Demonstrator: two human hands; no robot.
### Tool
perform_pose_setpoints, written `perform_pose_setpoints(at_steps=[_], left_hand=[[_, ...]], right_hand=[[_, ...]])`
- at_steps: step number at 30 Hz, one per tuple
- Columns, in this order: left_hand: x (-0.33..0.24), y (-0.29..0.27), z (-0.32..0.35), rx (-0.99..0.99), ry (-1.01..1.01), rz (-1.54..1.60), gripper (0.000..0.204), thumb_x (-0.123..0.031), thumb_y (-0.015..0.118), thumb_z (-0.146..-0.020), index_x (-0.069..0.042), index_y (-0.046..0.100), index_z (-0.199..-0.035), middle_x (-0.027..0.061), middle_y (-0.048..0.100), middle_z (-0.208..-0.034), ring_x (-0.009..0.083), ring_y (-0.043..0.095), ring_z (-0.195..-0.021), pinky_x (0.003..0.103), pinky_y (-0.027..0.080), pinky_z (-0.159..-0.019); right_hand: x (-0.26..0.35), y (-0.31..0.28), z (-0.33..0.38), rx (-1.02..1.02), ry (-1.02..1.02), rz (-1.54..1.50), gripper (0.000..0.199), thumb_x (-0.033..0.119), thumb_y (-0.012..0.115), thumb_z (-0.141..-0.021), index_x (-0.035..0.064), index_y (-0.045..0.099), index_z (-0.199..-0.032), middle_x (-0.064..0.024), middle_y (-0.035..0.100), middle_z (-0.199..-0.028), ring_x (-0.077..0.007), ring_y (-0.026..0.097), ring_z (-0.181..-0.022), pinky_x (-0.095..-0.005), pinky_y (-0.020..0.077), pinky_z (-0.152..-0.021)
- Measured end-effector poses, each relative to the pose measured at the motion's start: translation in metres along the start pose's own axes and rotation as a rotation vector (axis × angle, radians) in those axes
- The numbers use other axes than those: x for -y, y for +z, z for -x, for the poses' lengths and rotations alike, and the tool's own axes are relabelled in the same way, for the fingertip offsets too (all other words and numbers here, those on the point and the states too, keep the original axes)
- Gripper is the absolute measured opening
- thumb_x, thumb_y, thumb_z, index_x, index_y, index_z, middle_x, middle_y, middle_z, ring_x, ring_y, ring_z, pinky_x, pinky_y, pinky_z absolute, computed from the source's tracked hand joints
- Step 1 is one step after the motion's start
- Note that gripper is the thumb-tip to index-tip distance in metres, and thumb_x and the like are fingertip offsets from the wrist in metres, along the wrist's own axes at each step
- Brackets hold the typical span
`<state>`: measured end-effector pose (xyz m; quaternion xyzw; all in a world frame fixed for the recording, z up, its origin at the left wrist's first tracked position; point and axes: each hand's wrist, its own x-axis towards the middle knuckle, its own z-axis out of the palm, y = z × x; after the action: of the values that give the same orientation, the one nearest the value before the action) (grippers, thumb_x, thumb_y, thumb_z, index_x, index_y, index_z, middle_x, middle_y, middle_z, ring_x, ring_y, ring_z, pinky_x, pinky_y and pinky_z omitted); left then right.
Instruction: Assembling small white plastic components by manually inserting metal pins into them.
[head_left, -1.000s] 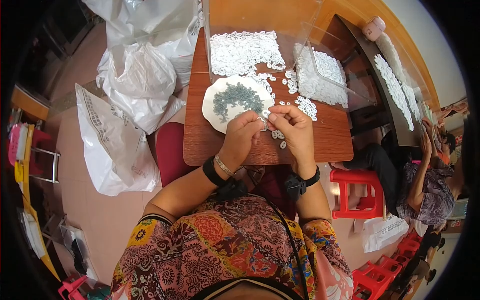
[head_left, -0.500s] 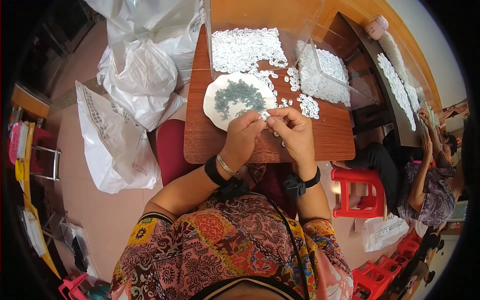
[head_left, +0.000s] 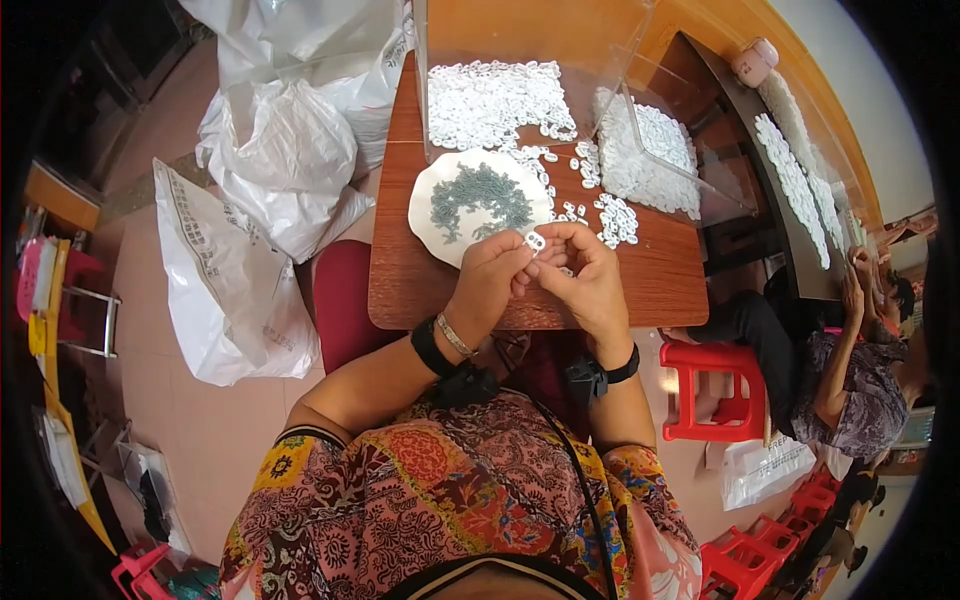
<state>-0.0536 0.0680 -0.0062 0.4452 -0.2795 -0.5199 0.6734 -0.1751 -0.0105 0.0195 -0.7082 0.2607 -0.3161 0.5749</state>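
A small white ring piece (head_left: 534, 241) was pinched between left hand (head_left: 497, 277) and right hand (head_left: 588, 275) (fingertips pressed together), raised close for fitting, just beside the plate (head_left: 432, 222).

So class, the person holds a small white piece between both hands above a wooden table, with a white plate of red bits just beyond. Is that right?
Not quite. The bits on the plate are grey-green, not red, as the head view shows. The rest stands: left hand and right hand hold a small white piece above the wooden table.
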Motion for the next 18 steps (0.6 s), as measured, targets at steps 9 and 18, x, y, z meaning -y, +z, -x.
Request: perform_pose_setpoints(at_steps=[9, 18], left_hand=[[0.008, -0.003, -0.003, 0.002, -0.016, 0.111, 0.023, -0.019, 0.050, -0.088, -0.003, 0.058, -0.075, 0.0011, 0.054, -0.063, 0.0072, 0.048, -0.049, 0.019, 0.038, -0.045], [0.010, -0.004, -0.006, -0.033, 0.002, -0.034, 0.026, -0.022, 0.050, -0.089, -0.003, 0.058, -0.072, 0.0009, 0.054, -0.060, 0.0072, 0.048, -0.048, 0.020, 0.038, -0.044]], right_hand=[[-0.001, 0.001, 0.002, -0.013, -0.072, 0.197, 0.026, 0.000, 0.068, -0.075, -0.0015, 0.060, -0.099, -0.0009, 0.061, -0.078, -0.0055, 0.054, -0.070, -0.0204, 0.0469, -0.065], [0.010, 0.010, 0.003, -0.021, -0.220, 0.531, 0.031, 0.004, 0.068, -0.072, 0.0007, 0.060, -0.102, -0.0106, 0.060, -0.077, -0.0204, 0.058, -0.066, -0.0288, 0.0486, -0.064]])
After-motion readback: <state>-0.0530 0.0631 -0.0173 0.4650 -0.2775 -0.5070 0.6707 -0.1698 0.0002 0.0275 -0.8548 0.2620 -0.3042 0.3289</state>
